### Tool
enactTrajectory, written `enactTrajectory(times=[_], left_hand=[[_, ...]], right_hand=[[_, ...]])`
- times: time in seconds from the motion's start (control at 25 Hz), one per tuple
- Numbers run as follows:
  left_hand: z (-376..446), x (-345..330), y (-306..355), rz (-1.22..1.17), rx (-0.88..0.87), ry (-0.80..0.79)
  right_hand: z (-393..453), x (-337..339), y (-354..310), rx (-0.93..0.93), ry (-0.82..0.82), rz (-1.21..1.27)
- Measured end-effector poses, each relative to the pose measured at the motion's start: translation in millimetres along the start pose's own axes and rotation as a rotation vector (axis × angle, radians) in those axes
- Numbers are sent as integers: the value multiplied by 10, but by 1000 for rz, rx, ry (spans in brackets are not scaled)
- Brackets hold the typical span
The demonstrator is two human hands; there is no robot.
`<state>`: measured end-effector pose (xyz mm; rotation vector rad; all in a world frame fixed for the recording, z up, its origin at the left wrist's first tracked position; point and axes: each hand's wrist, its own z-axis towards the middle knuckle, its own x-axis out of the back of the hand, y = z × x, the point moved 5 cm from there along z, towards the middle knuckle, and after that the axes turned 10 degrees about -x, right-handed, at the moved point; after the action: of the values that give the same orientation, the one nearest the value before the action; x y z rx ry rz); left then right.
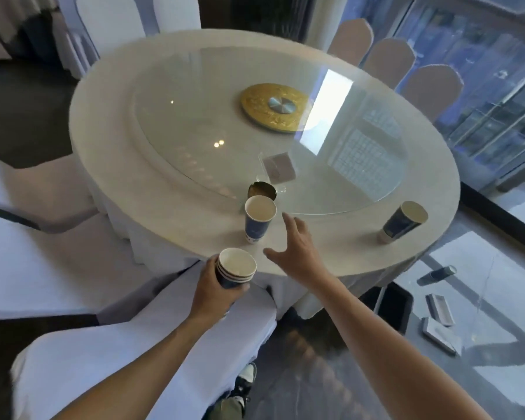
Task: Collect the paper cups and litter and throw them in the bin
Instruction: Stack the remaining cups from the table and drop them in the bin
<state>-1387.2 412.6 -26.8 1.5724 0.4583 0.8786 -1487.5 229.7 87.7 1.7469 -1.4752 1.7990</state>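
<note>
My left hand [214,287] grips a stack of nested blue paper cups [236,269] at the near edge of the round table [176,234]. My right hand [294,247] hovers open over the tablecloth, fingers spread, just right of an upright blue paper cup [259,218] and apart from it. Behind that cup a torn brown cup [261,190] sits at the rim of the glass turntable [194,122]. Another blue paper cup [403,221] stands at the table's right edge.
A small card in a clear stand [279,167] and a gold centre disc [275,107] sit on the turntable. White-covered chairs [134,344] crowd the near left. A dark bin [393,301] stands on the floor under the right side, with flat objects [440,310] beyond.
</note>
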Motion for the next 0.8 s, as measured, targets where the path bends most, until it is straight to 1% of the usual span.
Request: enactTrajectory(times=[0.08,0.2,0.32,0.52,0.6,0.68,0.8], left_hand=[[198,-123,-95,-9,59,20],[418,-168,-105,8,83,24],[540,-181,-118,27,146,41],[664,-189,-180,62,216,47],[685,-211,-142,89,209,56],[675,-263,-141,93,227,72],[688,-395,-58,128,197,61]], right_hand=[[361,-4,-93,55,-21,-64],[773,-16,-255,141,15,-190],[1092,-140,-315,161,-65,-258],[1438,-467,-270,291,-232,-437],[1494,-536,-211,339,-235,-421],[1537,-542,-163,347,-252,-339],[1541,-402,-46,356,-248,-280]])
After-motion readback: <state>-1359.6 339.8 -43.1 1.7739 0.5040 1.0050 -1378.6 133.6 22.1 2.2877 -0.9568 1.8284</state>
